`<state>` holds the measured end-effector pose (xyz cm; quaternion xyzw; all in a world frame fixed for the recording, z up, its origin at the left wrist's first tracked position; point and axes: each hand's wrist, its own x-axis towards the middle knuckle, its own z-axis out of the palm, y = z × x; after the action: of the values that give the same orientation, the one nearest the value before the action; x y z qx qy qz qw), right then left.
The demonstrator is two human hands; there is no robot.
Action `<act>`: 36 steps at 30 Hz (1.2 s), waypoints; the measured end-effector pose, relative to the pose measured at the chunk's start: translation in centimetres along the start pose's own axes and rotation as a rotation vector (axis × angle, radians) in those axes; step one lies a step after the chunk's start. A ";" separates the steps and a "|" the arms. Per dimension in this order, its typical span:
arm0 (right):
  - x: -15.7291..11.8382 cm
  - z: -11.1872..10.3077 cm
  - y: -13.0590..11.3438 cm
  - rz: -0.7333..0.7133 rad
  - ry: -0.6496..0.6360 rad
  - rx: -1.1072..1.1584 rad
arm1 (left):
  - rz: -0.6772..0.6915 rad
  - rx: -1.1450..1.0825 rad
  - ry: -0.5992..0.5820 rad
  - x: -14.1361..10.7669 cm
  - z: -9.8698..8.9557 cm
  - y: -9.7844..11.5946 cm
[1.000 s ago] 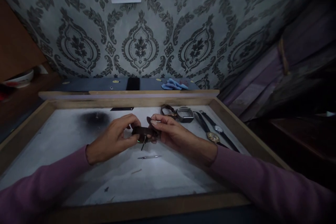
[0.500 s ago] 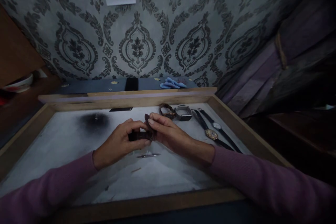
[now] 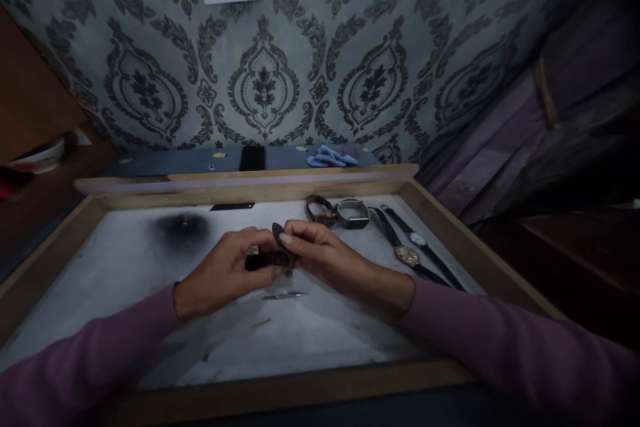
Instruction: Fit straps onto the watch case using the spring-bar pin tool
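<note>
Over the middle of the tray, a dark brown watch strap (image 3: 269, 260) is held between both hands. My left hand (image 3: 217, 273) is closed on its left part, thumb below and fingers above. My right hand (image 3: 333, 257) pinches the other part, and the strap's rounded tip (image 3: 277, 232) sticks up by the thumb. Whether a watch case is attached is hidden by the fingers. Just below the hands lies a thin metal tool (image 3: 285, 295), with a small thin brown scrap (image 3: 261, 323) nearer to me.
A wooden-rimmed tray (image 3: 250, 187) surrounds the work. At its right lie a brown watch (image 3: 320, 211), a grey watch (image 3: 353, 213), and two dark-strapped watches (image 3: 409, 255) (image 3: 417, 239). A black blade-like strip (image 3: 233, 207) lies at the back; a blue cloth (image 3: 331, 157) sits behind the rim.
The view has shifted slightly. Both hands keep their hold on the strap, and its upright tip leans a little more to the left.
</note>
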<state>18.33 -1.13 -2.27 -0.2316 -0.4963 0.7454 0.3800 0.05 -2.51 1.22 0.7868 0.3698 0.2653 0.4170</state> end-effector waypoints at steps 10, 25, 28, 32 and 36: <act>-0.1 0.2 0.1 0.014 0.035 0.054 | 0.061 0.115 -0.014 0.0 -0.1 0.2; 0.1 0.0 -0.1 0.070 0.102 0.130 | -0.140 -0.292 -0.068 0.0 -0.8 -1.4; 0.1 0.1 0.4 0.065 0.081 0.128 | -0.188 -0.385 -0.077 0.3 -0.2 -1.1; 0.0 0.3 0.4 0.070 0.073 0.133 | -0.225 -0.438 -0.091 0.5 0.1 -1.0; 0.1 0.4 0.1 0.071 0.070 0.121 | -0.295 -0.485 -0.056 0.5 -0.2 -1.2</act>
<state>17.98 -1.25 -2.19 -0.2517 -0.4280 0.7786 0.3837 -0.25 -1.60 0.32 0.6088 0.3945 0.2608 0.6370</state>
